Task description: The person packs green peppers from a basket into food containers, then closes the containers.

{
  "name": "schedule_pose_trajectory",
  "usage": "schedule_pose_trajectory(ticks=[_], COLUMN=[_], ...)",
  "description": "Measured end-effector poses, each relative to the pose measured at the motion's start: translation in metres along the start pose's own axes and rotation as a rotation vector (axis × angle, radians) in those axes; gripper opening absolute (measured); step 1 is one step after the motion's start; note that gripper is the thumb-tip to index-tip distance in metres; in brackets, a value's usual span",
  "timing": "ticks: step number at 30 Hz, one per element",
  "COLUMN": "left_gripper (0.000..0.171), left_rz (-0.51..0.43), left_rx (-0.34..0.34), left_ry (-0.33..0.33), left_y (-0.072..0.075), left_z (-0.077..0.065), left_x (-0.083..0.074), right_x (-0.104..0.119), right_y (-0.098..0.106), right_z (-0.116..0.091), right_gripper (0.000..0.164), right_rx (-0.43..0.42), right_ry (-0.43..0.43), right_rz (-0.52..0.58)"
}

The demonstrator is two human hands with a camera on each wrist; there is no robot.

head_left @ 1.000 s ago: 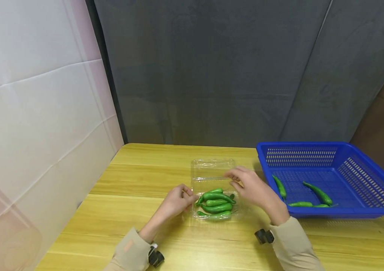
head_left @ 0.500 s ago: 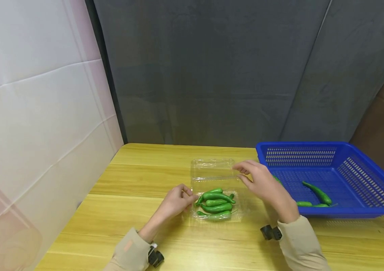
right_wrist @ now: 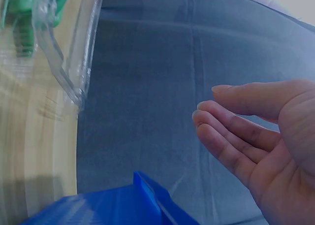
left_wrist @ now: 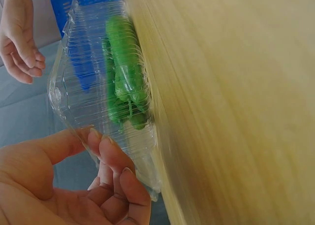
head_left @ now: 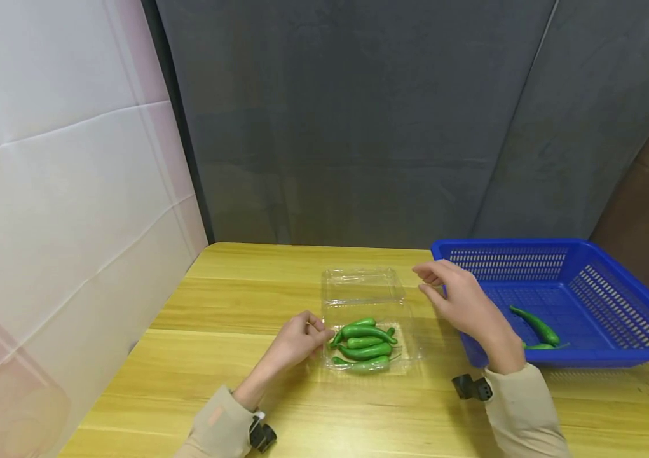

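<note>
A clear plastic clamshell box (head_left: 361, 286) lies on the table with its lid folded back, and several green chili peppers (head_left: 365, 342) lie in its near half. My left hand (head_left: 297, 342) pinches the left rim of the box between thumb and fingers, as the left wrist view shows close up. Through the ribbed wall the peppers (left_wrist: 125, 62) appear in that view. Between the box and the blue basket, my right hand (head_left: 464, 302) is raised over the table with nothing in it. Its fingers (right_wrist: 231, 141) are loosely bent and apart from the thumb in the right wrist view.
On the right stands a blue plastic basket (head_left: 530, 245) with a few green chili peppers (head_left: 538, 326) in it; my right forearm hides part of its left side. The wooden table (head_left: 232, 292) meets a dark grey curtain (head_left: 330, 127) behind and a white panel (head_left: 72, 191) at left.
My right hand has moved right and away from the box toward the basket, overlapping its left edge now. The left hand has stayed on the box's rim.
</note>
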State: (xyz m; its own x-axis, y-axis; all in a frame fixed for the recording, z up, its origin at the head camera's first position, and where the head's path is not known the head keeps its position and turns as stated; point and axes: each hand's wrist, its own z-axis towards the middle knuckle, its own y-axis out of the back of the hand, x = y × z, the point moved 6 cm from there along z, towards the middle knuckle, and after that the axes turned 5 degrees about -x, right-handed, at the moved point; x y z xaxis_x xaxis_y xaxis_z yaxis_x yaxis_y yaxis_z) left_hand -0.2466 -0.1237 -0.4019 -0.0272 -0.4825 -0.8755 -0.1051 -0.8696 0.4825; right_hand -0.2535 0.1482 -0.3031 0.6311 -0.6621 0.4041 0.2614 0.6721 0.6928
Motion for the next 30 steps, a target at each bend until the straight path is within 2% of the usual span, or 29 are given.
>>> schedule_pose_trajectory(ticks=[20, 30], left_gripper=[0.021, 0.021], left_rz=[0.008, 0.006], left_rx=[-0.007, -0.006], left_ry=[0.002, 0.006], left_y=[0.000, 0.000], left_z=[0.000, 0.000], left_x=[-0.001, -0.002], right_x=[-0.015, -0.028], right_y=[0.030, 0.041], right_z=[-0.005, -0.010], right_gripper=[0.029, 0.030], right_rx=[-0.086, -0.101], right_ry=[-0.025, -0.075], right_rz=[-0.025, -0.050])
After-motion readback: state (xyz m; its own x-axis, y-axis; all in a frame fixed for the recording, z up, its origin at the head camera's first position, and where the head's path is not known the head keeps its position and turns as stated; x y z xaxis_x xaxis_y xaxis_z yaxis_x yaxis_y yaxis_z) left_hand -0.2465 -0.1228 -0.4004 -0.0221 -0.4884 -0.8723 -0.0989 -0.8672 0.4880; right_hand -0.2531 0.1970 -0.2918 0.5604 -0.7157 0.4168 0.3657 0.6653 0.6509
